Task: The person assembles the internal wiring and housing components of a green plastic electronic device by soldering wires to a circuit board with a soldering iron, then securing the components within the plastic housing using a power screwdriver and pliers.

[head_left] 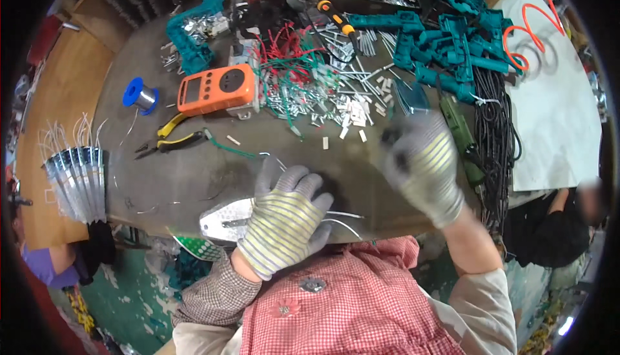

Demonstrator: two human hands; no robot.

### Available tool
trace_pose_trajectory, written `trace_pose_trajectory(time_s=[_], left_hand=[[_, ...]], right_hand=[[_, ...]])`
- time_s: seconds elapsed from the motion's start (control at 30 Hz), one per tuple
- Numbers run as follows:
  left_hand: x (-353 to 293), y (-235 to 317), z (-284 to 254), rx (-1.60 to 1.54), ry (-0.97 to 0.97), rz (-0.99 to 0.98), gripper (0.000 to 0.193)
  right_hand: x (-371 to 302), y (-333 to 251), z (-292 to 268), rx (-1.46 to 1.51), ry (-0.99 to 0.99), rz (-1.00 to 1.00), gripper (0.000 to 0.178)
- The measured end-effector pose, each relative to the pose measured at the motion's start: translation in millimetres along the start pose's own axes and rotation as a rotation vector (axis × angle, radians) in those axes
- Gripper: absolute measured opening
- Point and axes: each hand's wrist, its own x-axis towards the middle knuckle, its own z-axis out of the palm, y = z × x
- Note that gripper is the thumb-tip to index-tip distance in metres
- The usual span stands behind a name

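Note:
My left hand (284, 222), in a grey glove with yellow stripes, bends its fingers over a flat silver metal plate (223, 219) at the bench's near edge. The plate's rounded left end sticks out, and thin pale wires (345, 215) come out on the hand's right; the rest is covered. My right hand (426, 167), gloved alike, is raised over the bench's right part and blurred by motion. Its fingers look curled in, with something dark by the fingertips that I cannot make out. Just behind it is a flat teal piece (411, 96).
An orange multimeter (216, 90), yellow-black pliers (171, 140) and a blue solder spool (140, 96) lie left. Mid-bench are loose wires (284, 51), screws and white blocks (354, 111). Teal housings (452, 45) and black cables (496, 142) fill the right. Silver strips (76, 184) stand far left.

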Motion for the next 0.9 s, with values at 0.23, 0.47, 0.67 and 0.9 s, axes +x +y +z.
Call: trace_pose_trajectory(time_s=[0.23,0.47,0.67,0.9], left_hand=[[17,0,-1,-0.108,-0.029,0.077,0.026],[12,1,10,-0.159,0.109,0.054,0.014],[3,-7,6,-0.221,0.264,0.023,0.047],[-5,-15,9,-0.114,0.097,0.048,0.028]], right_hand=[[-35,-29,-23,0.096,-0.51,0.198,0.04],[-46,-58,-1,1.214,-0.068,0.472,0.068],[-50,-84,20,1.043,-0.231,0.562,0.075],[64,18,18,0.754,-0.55,0.467,0.031]])
